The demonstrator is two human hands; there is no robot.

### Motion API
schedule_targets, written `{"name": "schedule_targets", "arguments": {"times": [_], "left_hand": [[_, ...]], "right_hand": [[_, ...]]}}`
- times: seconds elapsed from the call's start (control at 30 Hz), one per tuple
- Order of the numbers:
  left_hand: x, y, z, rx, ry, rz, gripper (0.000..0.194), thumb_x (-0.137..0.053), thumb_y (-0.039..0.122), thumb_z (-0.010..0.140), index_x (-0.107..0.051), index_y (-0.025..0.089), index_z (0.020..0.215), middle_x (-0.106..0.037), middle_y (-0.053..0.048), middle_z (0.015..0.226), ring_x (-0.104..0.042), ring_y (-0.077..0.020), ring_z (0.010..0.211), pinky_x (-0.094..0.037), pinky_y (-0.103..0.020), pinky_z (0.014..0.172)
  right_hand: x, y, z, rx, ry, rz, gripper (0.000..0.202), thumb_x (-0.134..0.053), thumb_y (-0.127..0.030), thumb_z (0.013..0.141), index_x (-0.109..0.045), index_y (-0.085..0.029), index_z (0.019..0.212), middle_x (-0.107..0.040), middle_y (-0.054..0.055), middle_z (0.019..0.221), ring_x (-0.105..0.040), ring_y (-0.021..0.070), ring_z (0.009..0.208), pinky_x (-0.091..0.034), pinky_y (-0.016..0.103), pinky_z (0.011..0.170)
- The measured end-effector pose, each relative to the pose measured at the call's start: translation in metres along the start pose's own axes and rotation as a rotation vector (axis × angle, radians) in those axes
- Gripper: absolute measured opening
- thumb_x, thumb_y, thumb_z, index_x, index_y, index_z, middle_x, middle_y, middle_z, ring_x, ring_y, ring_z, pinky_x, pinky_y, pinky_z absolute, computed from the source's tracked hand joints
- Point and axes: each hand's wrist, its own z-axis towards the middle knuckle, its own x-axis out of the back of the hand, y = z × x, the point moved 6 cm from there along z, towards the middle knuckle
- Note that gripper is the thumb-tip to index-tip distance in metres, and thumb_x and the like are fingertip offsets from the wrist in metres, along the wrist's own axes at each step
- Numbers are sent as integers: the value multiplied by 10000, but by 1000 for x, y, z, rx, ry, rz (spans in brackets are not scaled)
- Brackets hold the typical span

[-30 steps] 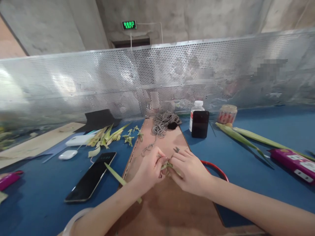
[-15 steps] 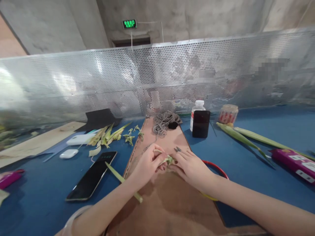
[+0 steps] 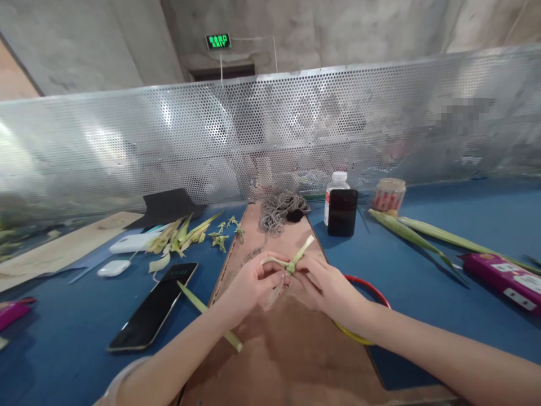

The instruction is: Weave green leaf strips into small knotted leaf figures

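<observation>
Between my hands, over the brown board (image 3: 291,349), is a pale green leaf strip (image 3: 291,267) folded into a small knot, with loose ends sticking out. My left hand (image 3: 253,282) pinches it from the left with thumb and fingers. From the other side, my right hand (image 3: 327,285) grips it close to the knot, its fingertips partly hidden. A cut green leaf strip (image 3: 198,301) lies by my left forearm. Beneath my right wrist, a red and yellow looped handle (image 3: 372,287) shows in part.
Grey yarn (image 3: 279,211) lies at the board's far end. Left are a large phone (image 3: 154,307), leaf scraps (image 3: 180,237) and a white earphone case (image 3: 114,268). Right are a bottle (image 3: 339,180), a black upright device (image 3: 342,212), a jar (image 3: 389,195), long leaves (image 3: 406,234) and a purple packet (image 3: 502,279).
The leaf strip has been turned, so its knot and a pale end pointing up now show between my fingers. The grey tips beside my right fingers are now out of sight.
</observation>
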Motion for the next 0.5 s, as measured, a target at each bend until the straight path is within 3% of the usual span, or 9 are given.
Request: {"name": "schedule_targets", "arguments": {"times": [0.23, 0.5], "left_hand": [[-6, -1, -3, 75, -54, -32, 190, -574, 222, 725, -485, 147, 876, -601, -14, 727, -576, -129, 640, -456, -282, 637], [-3, -3, -5, 65, -76, 43, 234, -539, 226, 756, -460, 155, 965, -545, 2, 717, -523, -86, 559, -375, -190, 480]], "right_hand": [[-5, 2, -10, -65, -99, -152, 200, -314, -96, 829, -458, -149, 958, -589, 80, 821, -562, 177, 705, -384, 249, 545], [-11, 2, -15, -7, -147, -299, 193, -293, -172, 844, -478, -146, 893, -601, 39, 631, -543, 145, 493, -276, 217, 433]]}}
